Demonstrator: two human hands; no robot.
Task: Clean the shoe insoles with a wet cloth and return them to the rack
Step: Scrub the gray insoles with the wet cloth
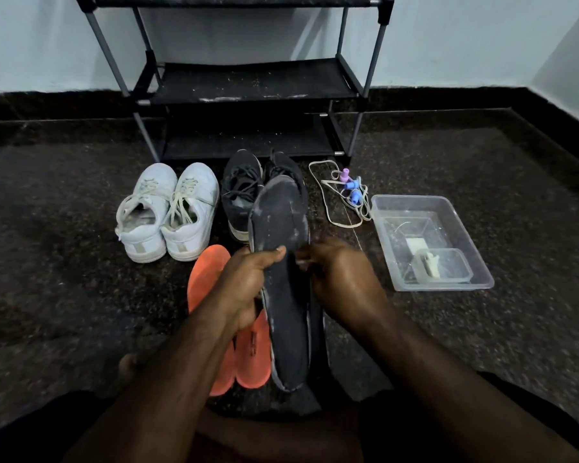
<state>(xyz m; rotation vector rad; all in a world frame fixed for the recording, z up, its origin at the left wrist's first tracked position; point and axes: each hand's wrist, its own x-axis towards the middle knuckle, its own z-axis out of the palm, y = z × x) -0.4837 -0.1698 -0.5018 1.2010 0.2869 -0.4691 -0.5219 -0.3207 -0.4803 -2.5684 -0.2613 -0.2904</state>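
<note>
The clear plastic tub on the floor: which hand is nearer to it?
Right. The right hand is just beside the clear plastic tub, at the dark insole; the left hand grips that insole, farther away.

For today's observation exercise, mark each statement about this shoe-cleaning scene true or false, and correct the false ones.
1. The left hand grips the dusty dark grey insole. True.
2. The two orange insoles lie on the black metal shoe rack. False: they lie on the floor.
3. The white lace-up sneakers stand left of the black sneakers. True.
4. The clear plastic tub sits to the person's left. False: it sits to the right.
</note>
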